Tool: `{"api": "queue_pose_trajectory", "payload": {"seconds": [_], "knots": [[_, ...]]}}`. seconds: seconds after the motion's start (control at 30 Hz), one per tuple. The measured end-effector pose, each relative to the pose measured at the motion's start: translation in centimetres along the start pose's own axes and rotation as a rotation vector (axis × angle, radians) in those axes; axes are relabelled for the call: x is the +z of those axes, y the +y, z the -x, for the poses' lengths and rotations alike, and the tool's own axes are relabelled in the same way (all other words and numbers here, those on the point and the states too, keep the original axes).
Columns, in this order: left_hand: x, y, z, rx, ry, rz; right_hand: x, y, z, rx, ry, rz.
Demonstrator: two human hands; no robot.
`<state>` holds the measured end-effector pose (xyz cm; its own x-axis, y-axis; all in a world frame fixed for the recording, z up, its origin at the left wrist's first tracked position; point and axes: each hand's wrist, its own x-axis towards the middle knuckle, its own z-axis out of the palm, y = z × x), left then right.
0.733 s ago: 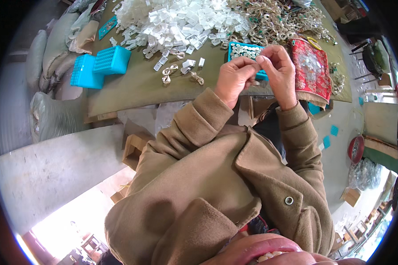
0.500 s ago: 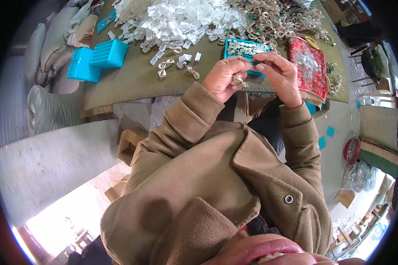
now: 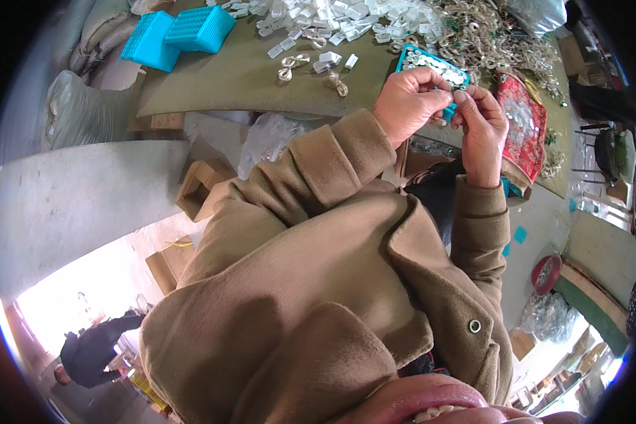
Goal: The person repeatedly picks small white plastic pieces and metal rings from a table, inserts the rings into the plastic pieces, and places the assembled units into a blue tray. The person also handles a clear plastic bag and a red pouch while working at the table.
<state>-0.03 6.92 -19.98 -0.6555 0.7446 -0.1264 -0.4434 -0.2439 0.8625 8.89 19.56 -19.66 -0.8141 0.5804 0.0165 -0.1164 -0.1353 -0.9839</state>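
Head view shows our left hand [image 3: 415, 106] and right hand [image 3: 483, 127] pinching together a tiny, mostly hidden piece near the blue tray [image 3: 401, 59], with red cloth [image 3: 532, 150] right of this tray.

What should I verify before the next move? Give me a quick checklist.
1. Left hand and right hand close together: ok, tips nearly meeting.
2. Piece between the fingers identifiable: cannot tell, too small.
3. Teal tray fully visible: not ok, hands hide its near part.
4. Round pale pieces in that tray: ok.
5. Red cloth in view beside the right hand: ok.
6. Stacked blue trays clear of both hands: ok.
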Motion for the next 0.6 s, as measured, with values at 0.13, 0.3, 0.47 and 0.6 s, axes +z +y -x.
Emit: {"api": "queue_pose_trajectory", "payload": {"seconds": [0.13,0.3,0.47,0.6], "knots": [[-0.6,-0.3,-0.5,0.266,-0.001,-0.387,0.1,0.6,-0.1,0.205,-0.047,-0.456],[-2.6,0.5,-1.9,0.344,-0.146,-0.645,-0.1,0.3,-0.3,0.268,-0.061,-0.57],[-6.8,2.5,-4.2,0.056,-0.263,-0.526,-0.1,0.5,-1.5,0.204,-0.038,-0.501],[-11.7,6.4,-11.2,0.321,0.28,-1.056,0.9,1.3,-2.2,0.125,-0.014,-0.471]]}}
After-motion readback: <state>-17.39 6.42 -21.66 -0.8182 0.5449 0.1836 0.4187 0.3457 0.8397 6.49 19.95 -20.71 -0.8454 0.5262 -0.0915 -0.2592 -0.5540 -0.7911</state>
